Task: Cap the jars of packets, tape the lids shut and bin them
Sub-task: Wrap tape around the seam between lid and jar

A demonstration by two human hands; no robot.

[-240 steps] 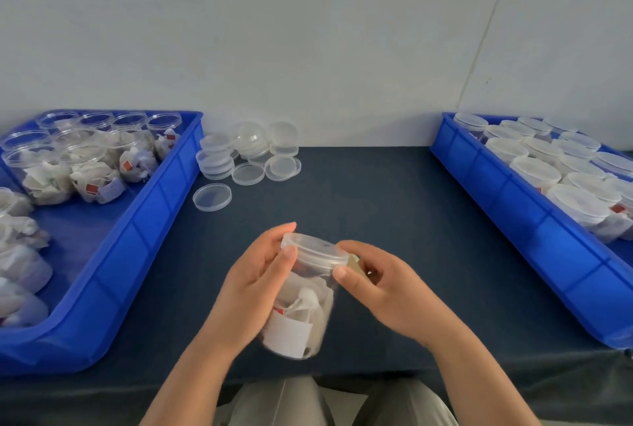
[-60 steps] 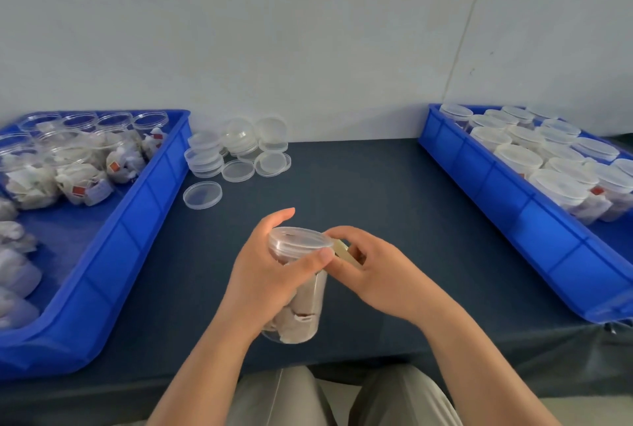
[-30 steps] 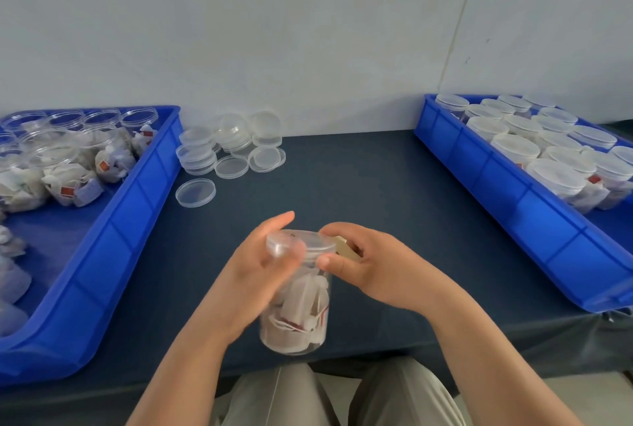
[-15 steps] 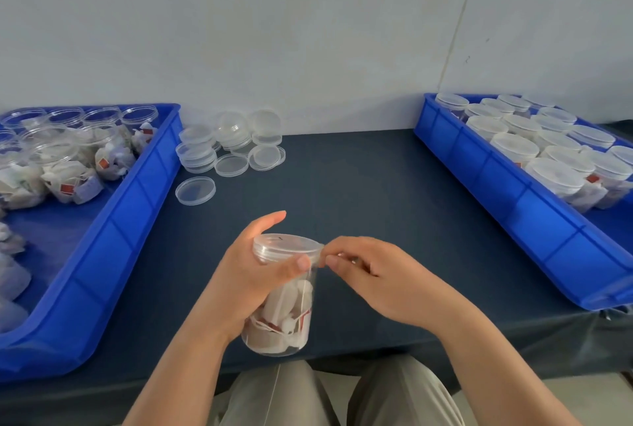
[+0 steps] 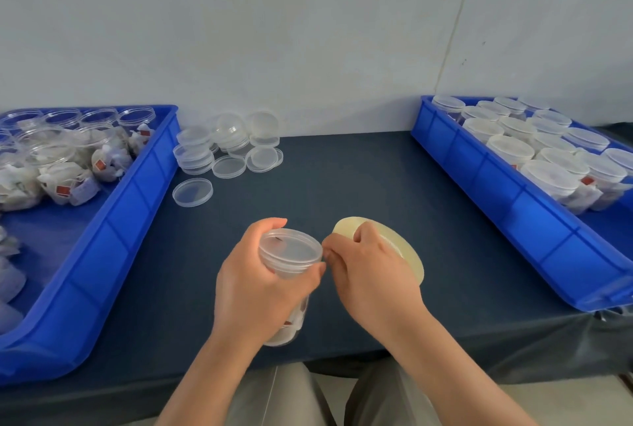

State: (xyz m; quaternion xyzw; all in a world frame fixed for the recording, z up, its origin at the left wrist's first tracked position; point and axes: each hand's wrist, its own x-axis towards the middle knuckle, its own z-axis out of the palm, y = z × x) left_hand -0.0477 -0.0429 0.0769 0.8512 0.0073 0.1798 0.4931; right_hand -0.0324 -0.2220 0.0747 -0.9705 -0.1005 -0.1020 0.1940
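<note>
Head view, left hand (image 5: 253,292) gripping jar (image 5: 285,270), near upright, lid (image 5: 289,247) up

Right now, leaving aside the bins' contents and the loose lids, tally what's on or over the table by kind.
Blue bins: 2, left and right
Tape roll: 1
Capped jar of packets: 1
Hands: 2, left hand, right hand
Total: 6
</note>
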